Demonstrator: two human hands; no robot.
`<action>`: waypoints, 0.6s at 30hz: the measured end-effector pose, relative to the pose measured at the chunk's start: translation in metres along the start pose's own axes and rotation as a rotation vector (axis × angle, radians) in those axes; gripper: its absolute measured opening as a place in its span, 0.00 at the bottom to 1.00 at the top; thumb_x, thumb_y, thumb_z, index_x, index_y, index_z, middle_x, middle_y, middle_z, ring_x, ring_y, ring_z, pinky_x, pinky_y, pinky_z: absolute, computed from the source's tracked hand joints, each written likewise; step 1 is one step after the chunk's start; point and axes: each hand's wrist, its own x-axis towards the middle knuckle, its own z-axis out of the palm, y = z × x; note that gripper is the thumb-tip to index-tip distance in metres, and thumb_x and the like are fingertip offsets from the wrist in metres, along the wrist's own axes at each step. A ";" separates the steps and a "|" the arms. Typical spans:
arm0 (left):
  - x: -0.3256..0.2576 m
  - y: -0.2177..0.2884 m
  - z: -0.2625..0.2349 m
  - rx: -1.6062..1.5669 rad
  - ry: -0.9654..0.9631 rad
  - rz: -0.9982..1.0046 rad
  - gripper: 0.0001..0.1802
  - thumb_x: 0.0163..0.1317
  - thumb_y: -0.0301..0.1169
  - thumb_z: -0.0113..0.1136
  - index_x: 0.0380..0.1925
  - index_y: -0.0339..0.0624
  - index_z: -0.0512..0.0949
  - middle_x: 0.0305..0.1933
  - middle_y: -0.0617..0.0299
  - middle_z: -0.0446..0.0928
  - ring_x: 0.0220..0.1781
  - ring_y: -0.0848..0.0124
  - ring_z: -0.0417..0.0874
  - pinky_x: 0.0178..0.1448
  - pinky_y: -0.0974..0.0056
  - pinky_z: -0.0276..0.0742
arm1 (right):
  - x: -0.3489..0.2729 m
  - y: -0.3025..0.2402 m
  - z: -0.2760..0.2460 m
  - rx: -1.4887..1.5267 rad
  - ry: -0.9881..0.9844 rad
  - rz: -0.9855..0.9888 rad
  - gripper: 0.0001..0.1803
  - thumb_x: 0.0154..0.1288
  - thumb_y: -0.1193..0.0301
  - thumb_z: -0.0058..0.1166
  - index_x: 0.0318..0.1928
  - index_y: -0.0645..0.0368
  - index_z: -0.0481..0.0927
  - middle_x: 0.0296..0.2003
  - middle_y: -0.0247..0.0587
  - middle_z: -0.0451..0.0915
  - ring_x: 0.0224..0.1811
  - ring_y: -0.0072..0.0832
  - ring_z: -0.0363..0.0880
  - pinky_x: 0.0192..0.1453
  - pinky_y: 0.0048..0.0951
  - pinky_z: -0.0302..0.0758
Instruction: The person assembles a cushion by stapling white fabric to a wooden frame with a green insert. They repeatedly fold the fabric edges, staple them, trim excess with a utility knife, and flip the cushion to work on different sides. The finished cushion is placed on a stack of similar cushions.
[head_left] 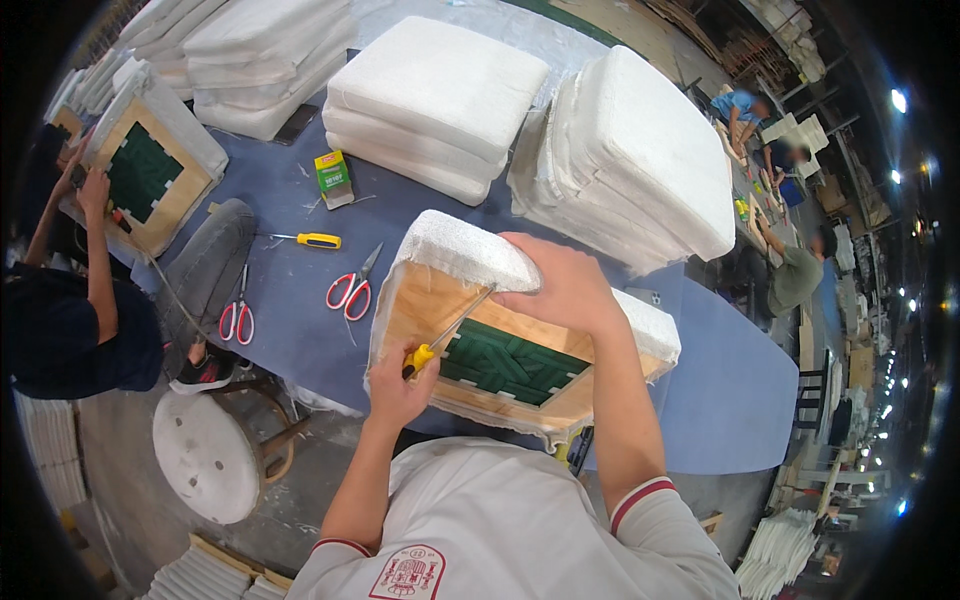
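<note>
Our white short-sleeved shirt with red-edged cuffs and a red crest (500,510) lies closest to the camera, and from its sleeves both our forearms reach forward. Just beyond it we have the padded seat with a pale wooden base and white fabric cover (530,323), tilted up on edge at the near side of the long blue-grey table (720,385). Its underside faces us, with a panel of dark green woven webbing (515,368) in the middle.

Our left hand (400,388) is closed around the yellow-and-black handle of a slim metal screwdriver (422,356); the shaft slants up to the seat's padded upper edge, where we cannot tell whether the tip is under the fabric. Our right hand (565,280) clasps that edge beside the tip, fingers over the white padding.

Left of the seat we see red-and-white-handled scissors (355,287), a second yellow-handled screwdriver (318,241) and a small green-and-yellow box (334,180). Behind stand two stacks of thick white cushions, one straight ahead (430,110) and one to the right (645,150). At far left, a co-worker in a dark top (85,330) handles another wooden-based seat with green webbing (150,170), above a round white-topped stool (205,455).
</note>
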 end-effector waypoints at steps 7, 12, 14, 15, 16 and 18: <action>-0.001 -0.016 -0.010 0.302 0.129 0.261 0.18 0.64 0.22 0.73 0.54 0.38 0.84 0.52 0.48 0.88 0.56 0.44 0.89 0.59 0.45 0.85 | -0.006 -0.005 -0.002 0.009 -0.027 0.012 0.52 0.60 0.43 0.78 0.83 0.40 0.77 0.74 0.43 0.87 0.72 0.51 0.87 0.74 0.52 0.85; 0.013 -0.037 -0.007 0.473 0.383 0.450 0.17 0.60 0.19 0.73 0.49 0.41 0.83 0.52 0.51 0.88 0.54 0.44 0.89 0.57 0.43 0.85 | -0.021 -0.028 -0.010 -0.027 -0.094 0.063 0.54 0.61 0.43 0.78 0.86 0.40 0.74 0.75 0.45 0.86 0.73 0.52 0.86 0.76 0.53 0.84; 0.011 -0.043 -0.008 0.440 0.375 0.420 0.16 0.61 0.21 0.73 0.49 0.40 0.83 0.52 0.50 0.88 0.52 0.43 0.89 0.56 0.43 0.85 | -0.026 -0.038 -0.011 -0.025 -0.099 0.072 0.54 0.61 0.44 0.78 0.86 0.40 0.73 0.75 0.45 0.85 0.74 0.52 0.86 0.76 0.53 0.83; 0.011 -0.039 -0.008 0.418 0.361 0.407 0.15 0.62 0.21 0.73 0.48 0.39 0.83 0.52 0.49 0.88 0.51 0.42 0.89 0.56 0.42 0.85 | -0.030 -0.039 -0.011 -0.022 -0.101 0.089 0.54 0.61 0.44 0.78 0.87 0.40 0.73 0.76 0.46 0.85 0.74 0.52 0.86 0.76 0.53 0.83; 0.007 -0.035 -0.011 0.367 0.212 0.264 0.14 0.64 0.23 0.73 0.49 0.38 0.84 0.52 0.48 0.88 0.50 0.41 0.89 0.56 0.43 0.85 | -0.033 -0.035 -0.011 0.013 -0.088 0.025 0.54 0.61 0.45 0.79 0.87 0.39 0.72 0.76 0.46 0.85 0.74 0.52 0.86 0.76 0.52 0.83; -0.002 -0.018 -0.023 0.265 -0.085 -0.019 0.14 0.67 0.25 0.72 0.51 0.36 0.84 0.52 0.46 0.87 0.49 0.40 0.89 0.56 0.45 0.85 | -0.043 -0.018 -0.017 0.086 -0.060 -0.104 0.55 0.61 0.47 0.79 0.87 0.39 0.72 0.77 0.46 0.84 0.73 0.52 0.87 0.76 0.52 0.83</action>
